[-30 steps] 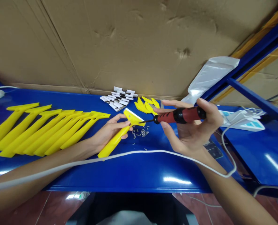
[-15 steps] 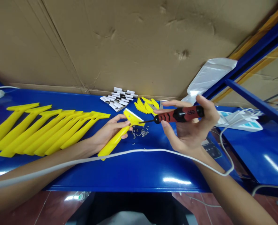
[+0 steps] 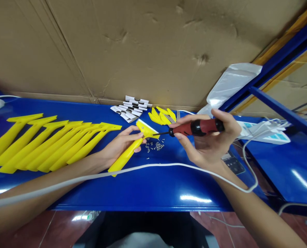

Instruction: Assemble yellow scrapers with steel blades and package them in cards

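My left hand (image 3: 119, 144) is closed around the neck of a yellow plastic scraper (image 3: 126, 156), whose wide head faces away from me with a pale strip along its edge. A screw shows near the head's upper left corner. In my right hand (image 3: 212, 139) is a red and black screwdriver (image 3: 194, 128), lying almost level between the thumb and fingers. Its thin shaft reaches left, and the tip meets the scraper head near its right corner. Small loose screws and nuts (image 3: 155, 146) are scattered on the blue table just below and right of that head.
A row of yellow scraper handles (image 3: 44, 144) lies on the left. Folded white papers (image 3: 131, 108) and small yellow pieces (image 3: 162, 116) sit against the cardboard wall (image 3: 143, 51). A white cable (image 3: 169, 165) crosses in front of both forearms. A power strip (image 3: 264, 132) lies to the right.
The screwdriver handle has turned in my right hand, and the fingers have shifted around it. My left hand and the scraper have stayed in place.
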A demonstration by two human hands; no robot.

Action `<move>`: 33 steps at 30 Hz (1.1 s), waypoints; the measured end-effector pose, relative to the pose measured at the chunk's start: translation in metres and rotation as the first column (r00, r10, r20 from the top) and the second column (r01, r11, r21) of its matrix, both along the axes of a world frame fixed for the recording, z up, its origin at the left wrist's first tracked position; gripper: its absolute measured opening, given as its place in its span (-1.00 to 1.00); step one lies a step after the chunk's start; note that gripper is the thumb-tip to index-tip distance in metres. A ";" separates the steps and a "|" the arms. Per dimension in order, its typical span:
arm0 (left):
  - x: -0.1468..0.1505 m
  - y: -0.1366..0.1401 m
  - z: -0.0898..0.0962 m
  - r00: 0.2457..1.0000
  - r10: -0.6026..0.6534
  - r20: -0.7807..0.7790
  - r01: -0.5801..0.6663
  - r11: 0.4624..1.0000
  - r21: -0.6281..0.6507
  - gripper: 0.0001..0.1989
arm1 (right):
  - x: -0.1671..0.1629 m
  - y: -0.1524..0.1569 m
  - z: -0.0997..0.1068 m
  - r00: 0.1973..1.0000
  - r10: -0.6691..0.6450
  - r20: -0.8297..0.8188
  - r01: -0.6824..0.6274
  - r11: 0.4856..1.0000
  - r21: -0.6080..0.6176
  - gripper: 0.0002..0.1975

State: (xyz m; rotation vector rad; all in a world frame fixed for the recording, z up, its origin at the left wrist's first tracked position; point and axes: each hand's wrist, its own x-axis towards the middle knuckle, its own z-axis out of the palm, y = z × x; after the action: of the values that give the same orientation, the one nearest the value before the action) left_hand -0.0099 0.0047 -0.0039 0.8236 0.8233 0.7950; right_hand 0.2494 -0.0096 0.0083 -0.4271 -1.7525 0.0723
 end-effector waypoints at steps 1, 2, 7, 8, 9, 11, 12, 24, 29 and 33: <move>0.000 0.000 0.000 1.000 -0.006 -0.001 0.006 1.000 -0.004 -0.66 | 0.001 0.001 0.000 1.000 -0.022 0.013 0.022 0.999 0.036 -0.03; 0.000 0.000 0.000 1.000 -0.006 -0.003 0.006 1.000 -0.008 -0.66 | 0.002 0.002 0.000 0.998 -0.049 0.025 0.048 0.996 0.069 -0.02; 0.000 0.000 -0.001 1.000 0.012 0.005 -0.012 1.000 -0.017 -0.68 | 0.000 0.000 0.000 0.999 -0.037 0.004 0.036 0.999 0.028 -0.05; 0.000 0.001 -0.001 1.000 0.009 0.008 -0.009 1.000 -0.020 -0.68 | -0.001 -0.001 0.000 1.000 -0.006 -0.003 0.006 1.000 -0.006 -0.06; 0.000 0.001 -0.001 1.000 0.005 0.010 -0.005 1.000 -0.025 -0.69 | -0.002 -0.002 -0.001 1.000 0.019 -0.007 -0.019 0.999 -0.036 -0.07; 0.000 0.001 0.000 1.000 0.007 0.017 -0.006 1.000 -0.028 -0.70 | -0.003 -0.003 -0.001 0.999 0.034 -0.006 -0.034 0.997 -0.072 -0.05; 0.000 0.001 0.000 1.000 0.009 0.021 -0.009 1.000 -0.028 -0.70 | -0.002 -0.002 -0.001 1.000 0.023 0.000 -0.023 0.997 -0.069 -0.04; -0.001 0.001 0.000 1.000 0.002 0.025 -0.002 1.000 -0.019 -0.70 | 0.000 -0.002 -0.002 1.000 -0.012 0.029 0.013 0.998 -0.060 -0.06; -0.001 0.001 -0.001 1.000 -0.010 0.023 0.011 1.000 -0.019 -0.69 | 0.001 0.001 -0.002 0.999 -0.039 0.034 0.039 0.999 0.005 -0.06; -0.001 0.002 -0.002 0.999 -0.034 0.010 0.034 0.999 -0.013 -0.69 | 0.005 0.004 -0.002 0.995 -0.092 0.047 0.088 0.993 0.073 -0.03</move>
State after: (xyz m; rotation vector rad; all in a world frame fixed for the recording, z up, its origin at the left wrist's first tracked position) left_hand -0.0112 0.0067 -0.0059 0.8197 0.8025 0.7623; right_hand 0.2541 -0.0061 0.0064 -0.4583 -1.7768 -0.0654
